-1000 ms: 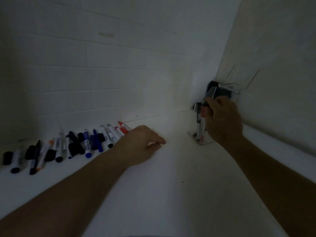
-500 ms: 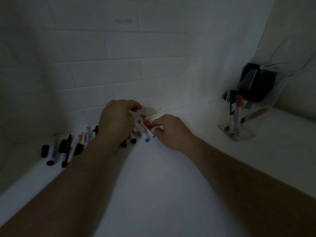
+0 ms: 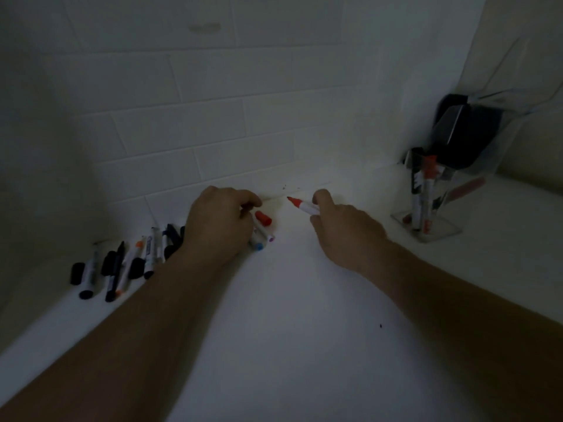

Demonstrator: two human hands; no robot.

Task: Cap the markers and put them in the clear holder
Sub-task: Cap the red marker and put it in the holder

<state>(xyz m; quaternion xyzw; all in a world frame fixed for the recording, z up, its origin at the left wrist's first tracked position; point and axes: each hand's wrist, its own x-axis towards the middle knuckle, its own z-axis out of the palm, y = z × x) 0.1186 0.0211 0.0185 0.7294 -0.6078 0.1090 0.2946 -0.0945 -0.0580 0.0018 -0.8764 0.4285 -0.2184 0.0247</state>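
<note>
My right hand [image 3: 344,226] grips an uncapped red marker [image 3: 301,206], its red tip pointing left toward the wall. My left hand [image 3: 219,220] is curled over the right end of a row of markers, and a red cap [image 3: 263,217] sticks out from its fingertips, a short gap left of the marker's tip. Two more markers [image 3: 260,242] with blue and purple ends lie under that hand. The clear holder [image 3: 441,234] stands at the right with a red-capped marker [image 3: 429,178] and others upright inside.
A row of several loose markers and black caps [image 3: 122,263] lies along the tiled wall at the left. A dark object [image 3: 466,132] sits in a clear tilted compartment behind the holder, in the corner. The white counter stretches toward me.
My right hand has lifted the red marker out of the row and drawn it rightward. My left hand stayed over the row and now has the red cap at its fingertips.
</note>
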